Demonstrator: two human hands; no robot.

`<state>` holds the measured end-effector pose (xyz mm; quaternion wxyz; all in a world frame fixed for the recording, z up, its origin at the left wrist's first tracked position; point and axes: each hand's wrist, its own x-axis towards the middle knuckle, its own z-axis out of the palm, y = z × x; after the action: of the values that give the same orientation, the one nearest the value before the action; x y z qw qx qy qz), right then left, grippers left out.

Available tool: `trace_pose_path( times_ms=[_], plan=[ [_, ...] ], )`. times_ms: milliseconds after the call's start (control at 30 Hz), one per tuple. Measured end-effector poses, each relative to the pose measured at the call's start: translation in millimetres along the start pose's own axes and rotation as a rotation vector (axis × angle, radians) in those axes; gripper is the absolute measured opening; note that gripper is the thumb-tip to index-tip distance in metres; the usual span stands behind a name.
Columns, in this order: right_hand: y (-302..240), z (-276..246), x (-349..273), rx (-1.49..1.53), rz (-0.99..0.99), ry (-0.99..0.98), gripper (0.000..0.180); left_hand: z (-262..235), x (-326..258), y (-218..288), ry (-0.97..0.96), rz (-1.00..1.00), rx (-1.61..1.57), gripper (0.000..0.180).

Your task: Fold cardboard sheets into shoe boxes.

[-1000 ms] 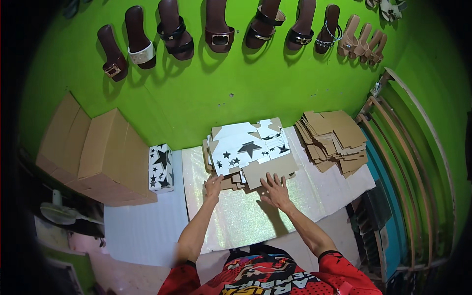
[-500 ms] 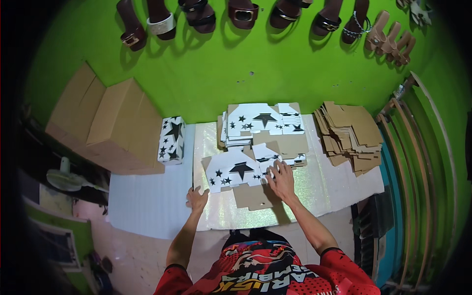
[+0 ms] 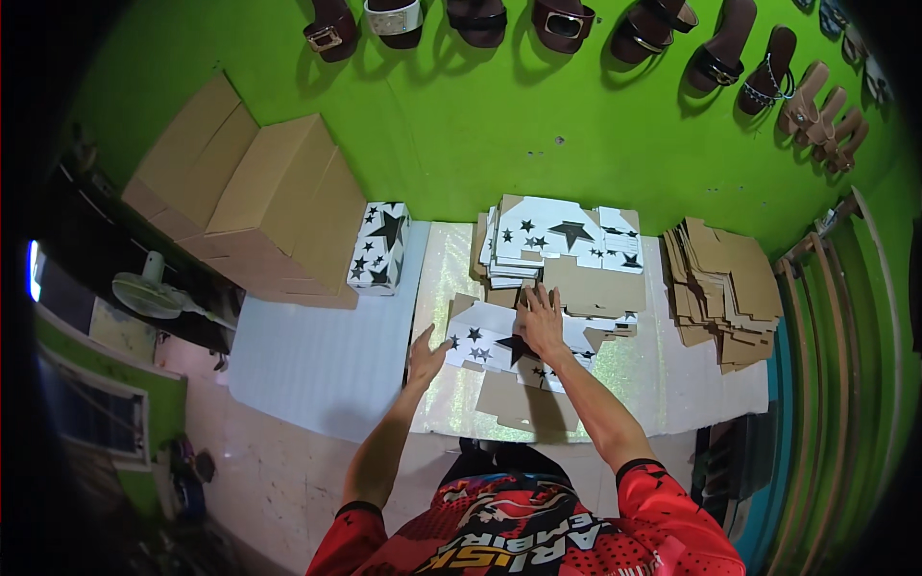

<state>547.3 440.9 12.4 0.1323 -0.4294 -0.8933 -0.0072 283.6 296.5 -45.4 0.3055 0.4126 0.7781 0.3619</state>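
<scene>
White starred box blank [image 3: 499, 348] under spread fingers [image 3: 534, 305].

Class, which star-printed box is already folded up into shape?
The star-printed box standing beside the brown cartons; the other star-printed pieces lie flat, stacked or under the hands.

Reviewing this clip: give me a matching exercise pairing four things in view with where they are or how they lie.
Things:
1. Folded star-printed box
2. Stack of plain brown flat blanks
3. Right hand
4. Sandals

Places or states:
A. Hung in a row high on the green wall
B. Standing next to the big brown cartons, left of the work mat
C. Pressed flat on a star-printed flat blank on the mat
D. Piled at the right end of the mat

Pairs: 1-B, 2-D, 3-C, 4-A
</scene>
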Motion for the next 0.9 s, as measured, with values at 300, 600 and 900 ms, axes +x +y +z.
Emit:
trace_pose_path(
  times_ms=[300,600,900],
  plan=[
    [-47,-16,-77,0.272,-0.08,0.03,0.028,-25,23,27,-0.031,-0.048,0.014,0.096],
    [-102,-65,-111,0.328,-0.154,0.07,0.041,-70,-2,-7,-0.233,-0.219,-0.307,0.053],
    [-142,-73,-188,0.332,-0.104,-0.093,0.04,-63,-114,-1,0.383,-0.059,-0.643,0.039]
  ],
)
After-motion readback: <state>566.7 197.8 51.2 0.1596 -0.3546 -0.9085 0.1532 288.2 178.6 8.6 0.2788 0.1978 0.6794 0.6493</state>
